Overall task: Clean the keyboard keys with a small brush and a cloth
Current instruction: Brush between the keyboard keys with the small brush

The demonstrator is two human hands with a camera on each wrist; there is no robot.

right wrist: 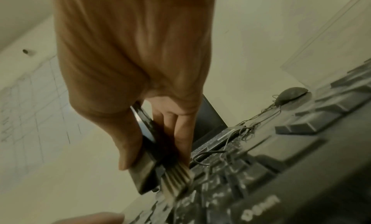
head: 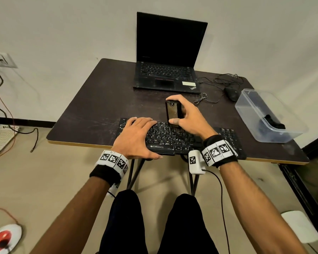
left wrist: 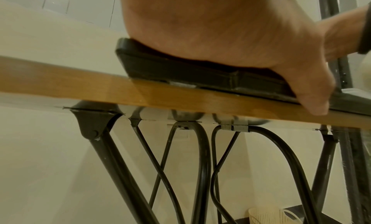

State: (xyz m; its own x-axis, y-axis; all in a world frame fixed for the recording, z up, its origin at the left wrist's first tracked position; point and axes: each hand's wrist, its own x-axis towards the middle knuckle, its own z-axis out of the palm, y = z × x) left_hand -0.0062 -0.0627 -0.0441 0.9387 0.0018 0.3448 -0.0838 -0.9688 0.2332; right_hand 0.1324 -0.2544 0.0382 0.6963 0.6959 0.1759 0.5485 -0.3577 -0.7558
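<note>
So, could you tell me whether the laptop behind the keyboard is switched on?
Apparently off, or asleep: the laptop stands open, but its screen is entirely black.

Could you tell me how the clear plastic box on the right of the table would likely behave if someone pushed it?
The box looks thin-walled and mostly empty, holding only a dark cloth, so it is probably light and would slide easily on the table. It sits low and wide, so tipping seems unlikely. Its near corner lies close to the table edge, so a push that way might send it off.
</note>
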